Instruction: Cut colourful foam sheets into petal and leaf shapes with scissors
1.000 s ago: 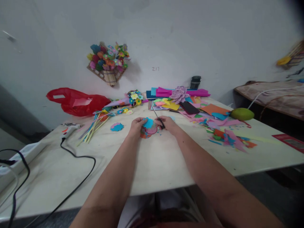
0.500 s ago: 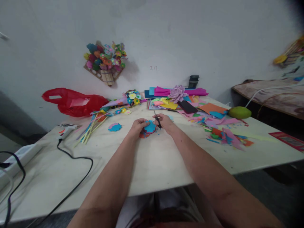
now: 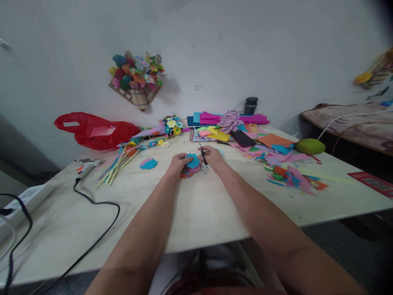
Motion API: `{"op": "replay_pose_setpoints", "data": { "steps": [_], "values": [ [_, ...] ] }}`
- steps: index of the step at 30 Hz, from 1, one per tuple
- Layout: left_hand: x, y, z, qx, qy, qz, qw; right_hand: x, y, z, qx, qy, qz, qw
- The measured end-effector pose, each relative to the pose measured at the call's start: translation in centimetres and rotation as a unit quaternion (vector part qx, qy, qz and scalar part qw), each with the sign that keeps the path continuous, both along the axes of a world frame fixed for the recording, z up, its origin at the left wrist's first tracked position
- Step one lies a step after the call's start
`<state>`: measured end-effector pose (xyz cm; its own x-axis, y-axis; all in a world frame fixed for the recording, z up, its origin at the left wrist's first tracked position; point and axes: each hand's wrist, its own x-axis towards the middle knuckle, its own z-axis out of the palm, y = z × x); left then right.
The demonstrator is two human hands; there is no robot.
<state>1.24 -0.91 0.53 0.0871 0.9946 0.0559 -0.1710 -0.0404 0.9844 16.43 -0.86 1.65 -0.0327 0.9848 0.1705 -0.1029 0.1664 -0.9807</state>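
"What's just changed?"
"More of the pink ring (image 3: 196, 169) shows, just nearer than the blue scalloped piece (image 3: 193, 161), which has tipped up. The left hand (image 3: 180, 162) pinches that piece's left edge; the right hand (image 3: 213, 157) grips scissors (image 3: 204, 156) on its right, blades pointing away."
"Meaning what?"
"Probably a pause between snips: the blades look clear of it."
"And beyond the piece?"
"A purple flower (image 3: 230, 121), off to its right."

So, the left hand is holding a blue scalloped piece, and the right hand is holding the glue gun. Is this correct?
Not fully: the head view shows the right hand holding scissors; the glue gun lies on the table, off to the left. The left hand is indeed holding a blue scalloped piece.
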Motion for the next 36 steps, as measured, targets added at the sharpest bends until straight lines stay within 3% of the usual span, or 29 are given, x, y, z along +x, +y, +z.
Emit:
{"op": "replay_pose_setpoints", "data": {
  "steps": [21,25,31,36],
  "values": [
    [-0.2,0.2,-0.2,0.040,-0.055,0.053,0.996,-0.2,-0.1,-0.5,-0.031,-0.030,-0.005,0.999],
    [-0.1,0.1,0.2,0.042,-0.072,0.046,0.995,0.2,-0.3,-0.2,-0.064,-0.044,0.032,0.996],
    [-0.1,0.0,0.4,0.030,-0.111,0.060,0.992,0.9,-0.4,-0.3,-0.043,-0.099,0.145,0.984],
    [-0.2,0.3,0.3,0.021,-0.153,0.078,0.985,1.1,-0.1,-1.0,-0.025,-0.119,0.171,0.978]
  ]
}}
